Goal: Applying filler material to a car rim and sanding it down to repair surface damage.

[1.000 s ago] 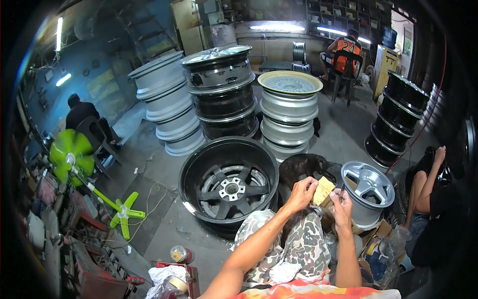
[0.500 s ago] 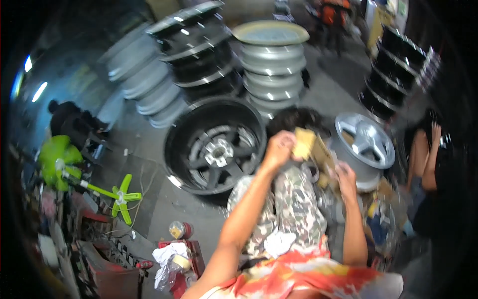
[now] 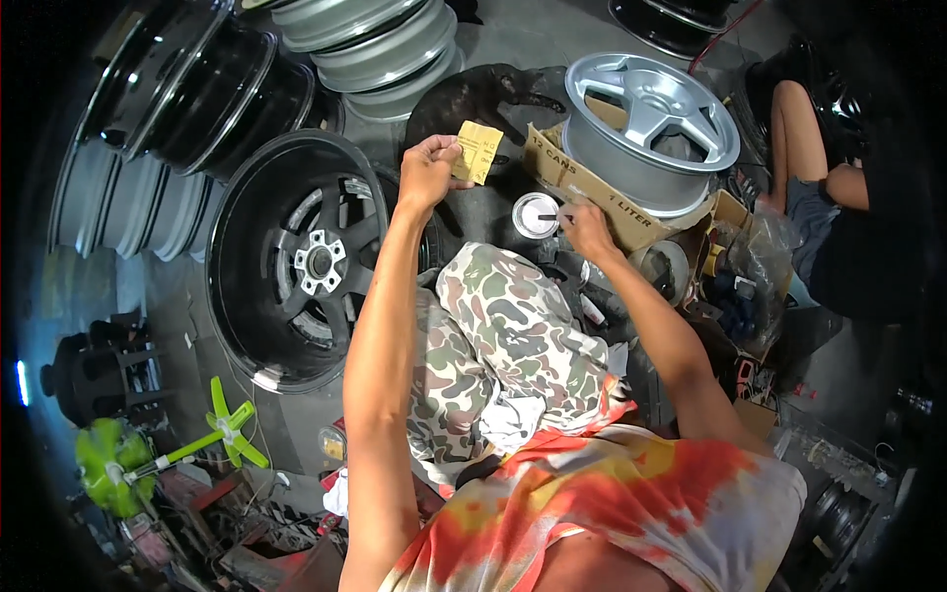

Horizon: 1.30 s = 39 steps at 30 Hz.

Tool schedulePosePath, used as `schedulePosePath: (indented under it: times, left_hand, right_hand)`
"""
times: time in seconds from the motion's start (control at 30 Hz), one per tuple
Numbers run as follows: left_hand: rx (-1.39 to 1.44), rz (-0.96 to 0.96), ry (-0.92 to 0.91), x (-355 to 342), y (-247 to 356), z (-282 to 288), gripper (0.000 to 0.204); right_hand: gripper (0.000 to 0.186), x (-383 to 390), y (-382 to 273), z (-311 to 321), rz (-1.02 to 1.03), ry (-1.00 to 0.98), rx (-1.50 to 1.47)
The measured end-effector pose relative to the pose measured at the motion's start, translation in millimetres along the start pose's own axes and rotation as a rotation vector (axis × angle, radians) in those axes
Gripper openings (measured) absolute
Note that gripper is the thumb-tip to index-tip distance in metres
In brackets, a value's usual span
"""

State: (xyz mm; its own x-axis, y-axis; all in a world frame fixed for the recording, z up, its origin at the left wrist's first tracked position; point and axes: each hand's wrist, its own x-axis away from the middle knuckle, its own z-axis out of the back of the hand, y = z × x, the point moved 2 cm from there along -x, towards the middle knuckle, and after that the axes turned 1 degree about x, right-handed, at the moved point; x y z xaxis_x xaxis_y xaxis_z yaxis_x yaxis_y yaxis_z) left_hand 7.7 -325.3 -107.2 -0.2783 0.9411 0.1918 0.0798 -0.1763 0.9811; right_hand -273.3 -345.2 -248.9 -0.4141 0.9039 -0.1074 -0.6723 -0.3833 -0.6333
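My left hand (image 3: 430, 170) pinches a small yellow piece of sandpaper (image 3: 477, 151), its printed back showing. It is raised between the large black wheel and a cardboard box. Lower and to the right, my right hand (image 3: 589, 232) grips a short dark stick-like tool (image 3: 547, 217). The tool's far end reaches into a round open tub (image 3: 523, 229) with whitish stuff inside. Whether its tip touches the contents, I cannot tell. Behind the tub, a silver alloy wheel (image 3: 656, 84) rests on the cardboard box (image 3: 554, 166). The black wheel (image 3: 225, 266) lies left of my left forearm.
A black cat (image 3: 469, 94) lies beyond my left hand. Stacked rims (image 3: 380, 54) stand at the back and left. A green fan (image 3: 104, 464) is at lower left. Another person's bare leg (image 3: 794, 138) shows at right, near a box with plastic wrapping (image 3: 769, 266).
The view has swung, so everything sits differently in it. My left hand still holds the sandpaper. My right hand is now at the tub with the dark tool.
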Motion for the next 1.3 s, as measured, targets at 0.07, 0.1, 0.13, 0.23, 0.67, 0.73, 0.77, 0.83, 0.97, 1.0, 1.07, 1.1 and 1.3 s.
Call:
schedulePosePath:
  times: [0.07, 0.1, 0.13, 0.23, 0.67, 0.73, 0.77, 0.83, 0.97, 1.0, 1.07, 1.1, 1.3]
  left_hand:
    - [-0.075, 0.043, -0.015, -4.8, -13.6, 0.1, 0.019]
    - [-0.076, 0.051, -0.008, -6.0, -21.2, 2.3, 0.019]
    - [-0.125, 0.074, 0.003, -6.6, -29.2, 4.5, 0.019]
    - [-0.185, 0.089, 0.002, -14.0, -45.8, 9.9, 0.017]
    - [-0.511, 0.106, 0.06, -38.4, -87.1, 4.6, 0.019]
    - [-0.466, 0.134, 0.039, -41.8, -96.4, 7.0, 0.017]
    - [-0.462, 0.13, 0.035, -43.4, -96.6, 1.9, 0.017]
    - [-0.406, 0.163, -0.011, -42.0, -96.9, -4.6, 0.017]
    - [-0.201, 0.249, -0.113, -39.2, -86.8, -15.1, 0.018]
    - [-0.2, 0.247, -0.117, -35.8, -79.9, -19.5, 0.018]
    - [-0.104, 0.244, -0.244, -28.6, -66.7, -30.4, 0.023]
    - [-0.103, 0.241, -0.244, -26.4, -61.0, -33.8, 0.023]
    - [0.072, 0.226, -0.289, -14.5, -39.9, -33.9, 0.025]
  right_hand:
    - [0.008, -7.0, -5.3, -16.2, 0.005, -0.028, 0.128]
    - [0.008, -10.5, -4.3, -22.6, 0.006, -0.038, 0.123]
    - [0.009, -14.8, -4.6, -29.1, 0.048, -0.034, 0.215]
    - [0.009, -25.9, 10.1, -57.5, 0.1, -0.045, 0.356]
    - [0.023, -12.7, 42.2, -6.8, -0.452, -0.139, -0.46]
    - [0.031, -15.9, 21.3, 9.0, -0.495, -0.211, -0.615]
    - [0.031, -15.6, 12.2, 21.3, -0.495, -0.205, -0.609]
    - [0.033, -13.6, -9.2, 37.0, -0.501, -0.115, -0.692]
    - [0.034, -15.8, -42.7, 58.3, -0.451, -0.144, -0.773]
    - [0.033, -15.2, -51.6, 61.3, -0.441, -0.14, -0.823]
    - [0.03, -16.5, -59.5, 61.0, -0.424, -0.135, -0.848]
    - [0.03, -16.9, -56.2, 56.2, -0.421, -0.133, -0.846]
    - [0.02, -16.9, -77.1, 57.0, -0.172, 0.146, -0.733]
